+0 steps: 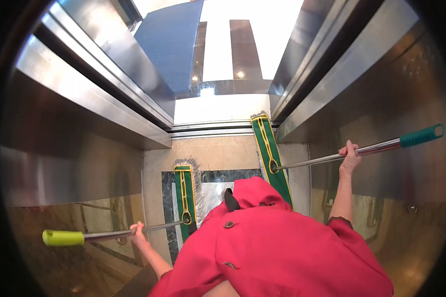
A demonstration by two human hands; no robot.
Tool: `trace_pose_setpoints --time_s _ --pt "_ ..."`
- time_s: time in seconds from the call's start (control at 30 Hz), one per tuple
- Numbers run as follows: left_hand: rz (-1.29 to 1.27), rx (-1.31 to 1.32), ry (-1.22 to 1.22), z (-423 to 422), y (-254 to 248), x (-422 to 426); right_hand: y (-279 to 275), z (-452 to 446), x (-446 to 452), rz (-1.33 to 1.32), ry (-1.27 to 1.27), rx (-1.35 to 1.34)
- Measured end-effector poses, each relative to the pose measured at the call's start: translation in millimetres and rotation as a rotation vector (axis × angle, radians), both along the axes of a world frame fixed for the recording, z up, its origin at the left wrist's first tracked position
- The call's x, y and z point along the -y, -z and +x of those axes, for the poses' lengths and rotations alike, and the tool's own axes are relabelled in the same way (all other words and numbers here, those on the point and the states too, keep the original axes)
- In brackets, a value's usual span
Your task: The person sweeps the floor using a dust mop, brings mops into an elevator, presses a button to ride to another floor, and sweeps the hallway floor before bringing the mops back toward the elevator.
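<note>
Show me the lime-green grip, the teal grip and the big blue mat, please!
Lime-green grip [63, 238]: head view, the middle of the grip.
Teal grip [420, 136]: head view, the middle of the grip.
Blue mat [168, 45]: head view, the middle of its flat top.

Left dust mop [179, 190] and right dust mop [268, 148] are showing green, edged yellow, fringed grey; left grip [63, 237] is reading lime, right grip [421, 136] teal. Jacket [282, 237] is showing crimson, floor mat [167, 47] blue, marble border [228, 175] dark, pale-veined.
</note>
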State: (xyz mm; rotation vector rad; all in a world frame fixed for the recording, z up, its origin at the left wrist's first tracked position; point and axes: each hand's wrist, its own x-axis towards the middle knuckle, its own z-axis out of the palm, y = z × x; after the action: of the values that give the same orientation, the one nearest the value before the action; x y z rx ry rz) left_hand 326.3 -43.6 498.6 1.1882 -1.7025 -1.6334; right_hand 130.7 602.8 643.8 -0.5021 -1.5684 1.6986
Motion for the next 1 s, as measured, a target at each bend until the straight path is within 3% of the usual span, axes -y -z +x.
trace_pose_setpoints --time_s 0.23,0.4,0.57,0.67,0.83,0.9,1.0 --pt "-0.148 0.074 0.441 -76.0 4.0 -81.4 -23.5 59.8 -22.7 -0.014 -0.218 0.071" --pt "-0.255 0.171 0.676 -118.1 15.4 -111.4 -44.0 112.9 -68.0 -0.066 -0.205 -0.083" --pt "-0.308 0.153 0.671 -121.2 22.4 -140.4 -82.5 136.8 -109.0 -0.114 -0.072 -0.023" --pt "-0.313 0.163 0.675 -108.2 19.7 -156.4 -78.4 130.6 -128.7 -0.092 0.043 0.08" --pt "-0.265 0.037 0.56 -78.6 21.0 -169.3 -6.9 77.8 -162.3 -0.098 0.187 0.282" --pt "-0.304 0.005 0.5 -67.1 42.2 -156.5 12.2 51.6 -182.7 -0.137 0.135 0.366" --pt "-0.25 -0.077 0.314 -47.7 57.1 -149.2 -42.2 7.4 -176.3 0.113 0.098 0.386"
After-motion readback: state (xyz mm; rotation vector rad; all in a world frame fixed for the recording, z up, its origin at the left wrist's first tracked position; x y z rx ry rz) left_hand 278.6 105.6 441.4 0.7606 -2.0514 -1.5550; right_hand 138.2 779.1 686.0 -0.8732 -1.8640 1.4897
